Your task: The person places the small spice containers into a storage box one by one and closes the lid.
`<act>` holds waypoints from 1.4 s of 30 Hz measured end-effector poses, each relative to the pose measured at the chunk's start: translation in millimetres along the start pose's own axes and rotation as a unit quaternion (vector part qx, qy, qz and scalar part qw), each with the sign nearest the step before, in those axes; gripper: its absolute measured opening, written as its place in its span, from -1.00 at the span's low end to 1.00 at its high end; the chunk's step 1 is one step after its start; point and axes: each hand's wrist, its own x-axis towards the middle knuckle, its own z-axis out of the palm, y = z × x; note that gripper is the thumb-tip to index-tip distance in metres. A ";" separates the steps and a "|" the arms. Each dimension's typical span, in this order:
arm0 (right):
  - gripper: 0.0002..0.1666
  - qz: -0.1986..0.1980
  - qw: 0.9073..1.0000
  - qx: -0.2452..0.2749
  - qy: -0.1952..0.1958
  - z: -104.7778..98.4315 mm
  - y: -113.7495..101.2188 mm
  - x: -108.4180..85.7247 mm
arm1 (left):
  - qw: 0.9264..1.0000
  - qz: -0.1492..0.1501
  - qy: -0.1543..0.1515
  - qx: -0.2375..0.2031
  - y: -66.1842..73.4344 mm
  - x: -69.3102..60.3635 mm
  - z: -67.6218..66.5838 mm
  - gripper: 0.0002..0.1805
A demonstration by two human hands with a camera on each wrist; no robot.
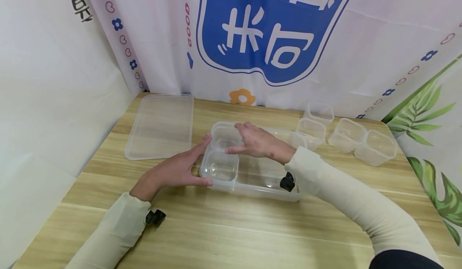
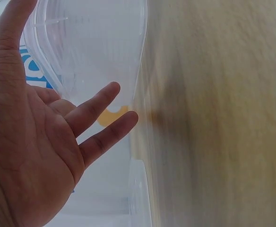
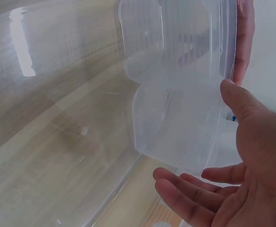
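A large clear container (image 1: 267, 191) lies on the table with two small clear cups, a rear one (image 1: 225, 134) and a front one (image 1: 220, 166), side by side in its left end. My left hand (image 1: 177, 168) spans the container's left end, thumb at the front corner and fingers toward the back; in the left wrist view the left hand (image 2: 48, 127) has two fingers extended. Over the rear cup is my right hand (image 1: 258, 140). The right wrist view shows the right hand (image 3: 251, 165) with its thumb at the cups' rim and its other fingers spread loosely beside them.
A flat clear lid (image 1: 162, 126) lies at the back left. Several more small cups stand at the back right, including one (image 1: 375, 146) at the far right. A printed curtain (image 1: 162, 32) hangs behind the table (image 1: 223, 237).
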 end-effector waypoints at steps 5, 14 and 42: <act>0.12 -0.001 1.000 -0.012 0.001 -1.6 -0.4 -0.7 | 1.000 -0.001 0.000 -0.004 -0.8 0.8 0.6 0.42; 0.03 0.002 1.000 -0.025 0.010 -8.4 -2.4 -8.3 | 1.000 0.002 0.000 -0.011 -0.7 0.2 -0.7 0.43; -0.30 0.078 0.986 0.056 0.138 -61.6 96.8 -92.9 | 1.000 0.003 -0.008 0.005 1.3 0.4 -2.1 0.43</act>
